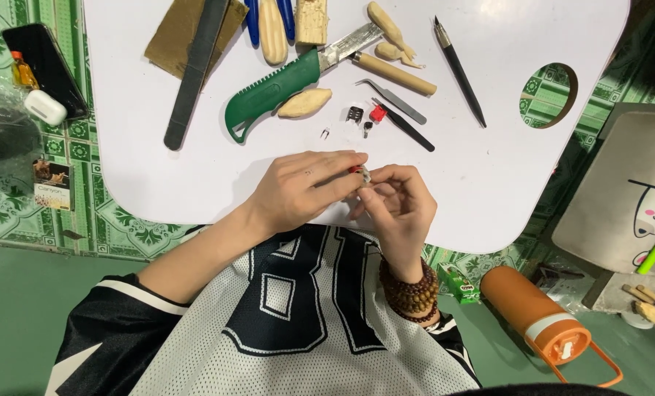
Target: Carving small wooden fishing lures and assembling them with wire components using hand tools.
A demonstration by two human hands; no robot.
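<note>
My left hand (pixel 298 187) and my right hand (pixel 397 205) meet at the near edge of a white board (pixel 159 169), both pinching one small red and silver part (pixel 359 173) between the fingertips. Most of that part is hidden by my fingers. Just beyond the hands lie a small black piece (pixel 354 114), a small red piece (pixel 377 113), a tiny metal clip (pixel 325 133), black tweezers (pixel 408 128) and grey tweezers (pixel 393 99). A beaded bracelet (pixel 409 290) circles my right wrist.
Farther back on the board lie a green-handled saw knife (pixel 269 92), a long black file (pixel 195 70), sandpaper (pixel 175 33), carved wooden pieces (pixel 305 103), a wooden-handled tool (pixel 393 73) and a black craft knife (pixel 459 70). An orange bottle (pixel 540 315) lies on the floor at right; a phone (pixel 45 62) and earbud case (pixel 45 108) sit at left.
</note>
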